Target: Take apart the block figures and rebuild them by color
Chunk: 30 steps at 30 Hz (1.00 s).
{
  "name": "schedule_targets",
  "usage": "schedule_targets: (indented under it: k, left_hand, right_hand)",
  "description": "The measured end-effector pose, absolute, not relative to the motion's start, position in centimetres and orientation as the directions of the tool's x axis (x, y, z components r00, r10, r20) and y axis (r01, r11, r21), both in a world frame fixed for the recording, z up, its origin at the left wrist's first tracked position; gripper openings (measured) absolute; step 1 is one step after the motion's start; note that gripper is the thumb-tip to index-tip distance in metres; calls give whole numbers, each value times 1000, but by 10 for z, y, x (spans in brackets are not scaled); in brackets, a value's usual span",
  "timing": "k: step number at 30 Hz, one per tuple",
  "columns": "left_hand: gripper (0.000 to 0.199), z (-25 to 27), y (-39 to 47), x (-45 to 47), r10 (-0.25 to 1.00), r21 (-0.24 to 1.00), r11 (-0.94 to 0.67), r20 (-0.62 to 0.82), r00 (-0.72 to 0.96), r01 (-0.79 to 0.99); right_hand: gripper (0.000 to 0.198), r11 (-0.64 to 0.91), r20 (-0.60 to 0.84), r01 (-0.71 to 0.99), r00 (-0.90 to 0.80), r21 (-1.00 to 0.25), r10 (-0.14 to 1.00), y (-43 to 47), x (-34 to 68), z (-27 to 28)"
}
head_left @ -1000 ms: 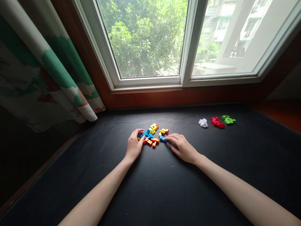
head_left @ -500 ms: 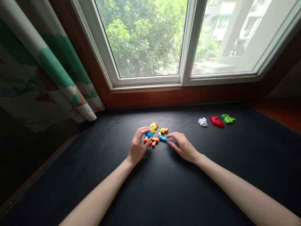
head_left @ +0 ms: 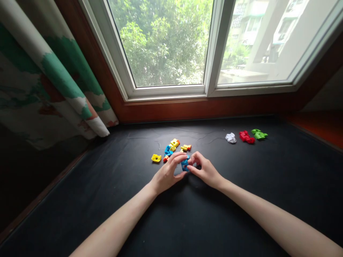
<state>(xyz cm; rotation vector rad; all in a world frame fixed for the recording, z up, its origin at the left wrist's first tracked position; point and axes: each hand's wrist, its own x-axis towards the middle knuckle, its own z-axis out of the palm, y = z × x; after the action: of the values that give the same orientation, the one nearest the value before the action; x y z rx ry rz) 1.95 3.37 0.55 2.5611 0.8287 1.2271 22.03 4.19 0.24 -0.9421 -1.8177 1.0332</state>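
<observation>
Hands converged, both pinching blocky blue piece [head_left: 184, 164].

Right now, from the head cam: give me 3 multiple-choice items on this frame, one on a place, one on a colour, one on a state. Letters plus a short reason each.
1. Where does the lone yellow piece lie?
A. left of the mixed pile
B. beside the green pile
C. on the window frame

2. From left to right, what colours are the three small piles at far right?
A. blue, yellow, orange
B. white, red, green
C. green, white, red

3. What is the state of the blue piece?
A. lying untouched in the mixed pile
B. pinched between both hands
C. resting beside the curtain

Answers:
1 A: it sits apart on the black surface, left of the mixed pile.
2 B: white pile, red pile, green pile.
3 B: fingertips of the left hand and right hand meet on it.
</observation>
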Motion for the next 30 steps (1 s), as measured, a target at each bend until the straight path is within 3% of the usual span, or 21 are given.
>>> schedule_targets:
  k: [8,16,19,24,30]
  left_hand:
    - [23,8,36,16,648,407,-750,609,458,521]
    - [13,7,38,16,677,377,-714,587,444,590]
    - [13,7,39,17,694,338,-696,543,473,634]
    - [36,8,36,20,702,211,-700,377,604,682]
    - [42,11,34,22,742,202,-667,257,619,717]
  right_hand:
    - [29,268,232,28,-421,-963,877,44,223,2]
    - [24,273,225,85,-366,-958,903,46,227,6]
    - [25,322,260,231,-263,-918,929,58,239,4]
    - [25,344,372,538,-60,-770,926,87,268,-4]
    - [21,359,406,711,-113,-604,907,96,278,-14]
